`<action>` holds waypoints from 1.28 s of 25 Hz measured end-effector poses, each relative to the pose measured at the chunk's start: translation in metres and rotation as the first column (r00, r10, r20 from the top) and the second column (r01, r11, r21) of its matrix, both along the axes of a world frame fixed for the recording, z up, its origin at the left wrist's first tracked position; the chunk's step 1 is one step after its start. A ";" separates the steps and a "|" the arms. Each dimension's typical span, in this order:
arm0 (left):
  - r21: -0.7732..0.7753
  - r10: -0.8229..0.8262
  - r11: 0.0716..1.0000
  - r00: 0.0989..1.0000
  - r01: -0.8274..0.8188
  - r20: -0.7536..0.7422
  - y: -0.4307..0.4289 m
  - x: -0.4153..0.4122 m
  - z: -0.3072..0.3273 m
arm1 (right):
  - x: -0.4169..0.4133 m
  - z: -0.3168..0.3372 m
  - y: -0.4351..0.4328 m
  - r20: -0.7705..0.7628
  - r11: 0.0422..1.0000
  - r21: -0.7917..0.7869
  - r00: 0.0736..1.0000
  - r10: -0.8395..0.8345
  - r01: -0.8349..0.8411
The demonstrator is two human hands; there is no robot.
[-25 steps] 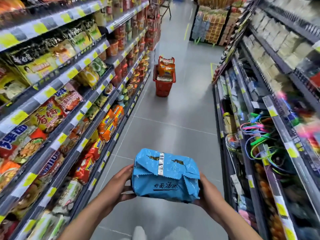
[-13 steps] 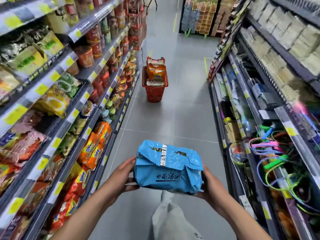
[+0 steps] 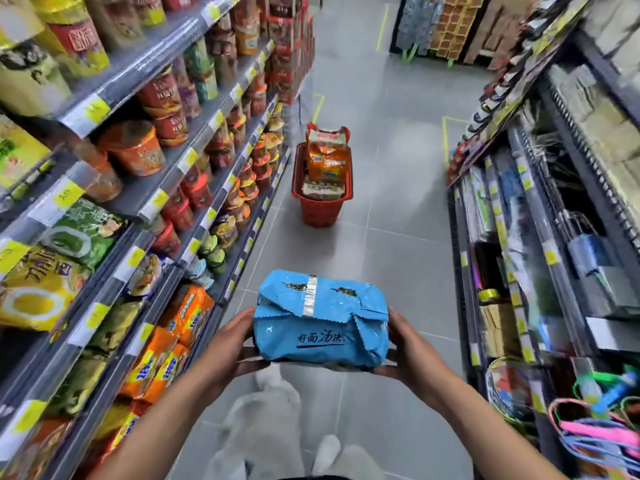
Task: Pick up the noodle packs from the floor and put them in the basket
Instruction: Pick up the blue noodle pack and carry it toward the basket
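Both hands hold blue noodle pack (image 3: 320, 320) mid-aisle: left hand (image 3: 225, 351) on its left end, right hand (image 3: 412, 355) on right end, fingers curled under. Red basket (image 3: 318, 211) stands on grey tile floor (image 3: 398, 265) well ahead, near left shelves (image 3: 156, 199), w/ orange & red noodle packs (image 3: 327, 161) piled above its rim. Left shelves: cup noodles (image 3: 135, 147) higher up, bagged packs lower. Right shelves (image 3: 519, 237): misc. goods, coloured cords (image 3: 595, 434) at bottom. Pale shoe (image 3: 325, 452) below pack.

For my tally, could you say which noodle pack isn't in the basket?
The blue pack, between left hand and right hand; the others fill the red basket.
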State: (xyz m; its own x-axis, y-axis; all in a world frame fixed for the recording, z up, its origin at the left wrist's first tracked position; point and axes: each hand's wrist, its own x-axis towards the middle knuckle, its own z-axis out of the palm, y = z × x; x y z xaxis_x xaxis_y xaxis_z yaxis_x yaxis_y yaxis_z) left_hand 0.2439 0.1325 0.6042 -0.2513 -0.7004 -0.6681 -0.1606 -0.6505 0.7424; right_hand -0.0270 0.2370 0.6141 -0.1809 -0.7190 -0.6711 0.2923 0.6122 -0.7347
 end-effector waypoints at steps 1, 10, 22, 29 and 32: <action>0.000 0.003 1.000 1.000 -0.003 -0.003 -0.028 -0.010 0.000 | -0.010 0.001 -0.030 -0.009 1.000 0.011 1.000 0.015 -0.014; 0.053 -0.083 0.995 0.996 0.084 -0.030 -0.305 -0.084 -0.033 | -0.076 -0.019 -0.292 -0.076 0.999 0.036 0.997 -0.022 0.025; 0.220 -0.043 0.975 0.999 0.037 0.020 -0.574 -0.241 -0.107 | -0.210 -0.110 -0.562 -0.046 0.973 0.201 0.994 -0.103 0.110; 0.295 0.110 0.943 0.982 -0.152 0.153 -0.697 -0.345 -0.250 | -0.296 -0.257 -0.728 -0.072 0.937 0.334 0.994 -0.079 0.099; 0.350 0.166 0.912 0.974 -0.211 0.157 -0.733 -0.368 -0.333 | -0.317 -0.333 -0.775 -0.079 0.914 0.383 0.990 -0.114 0.136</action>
State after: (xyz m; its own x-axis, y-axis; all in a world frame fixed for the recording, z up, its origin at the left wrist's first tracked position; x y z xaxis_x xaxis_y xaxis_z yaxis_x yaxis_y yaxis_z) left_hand -0.1240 -0.6005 0.2713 -0.0399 -0.4305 -0.9017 -0.0819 -0.8980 0.4324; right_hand -0.3442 -0.5379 0.2808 -0.2963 -0.3743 -0.8787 0.3515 0.8127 -0.4647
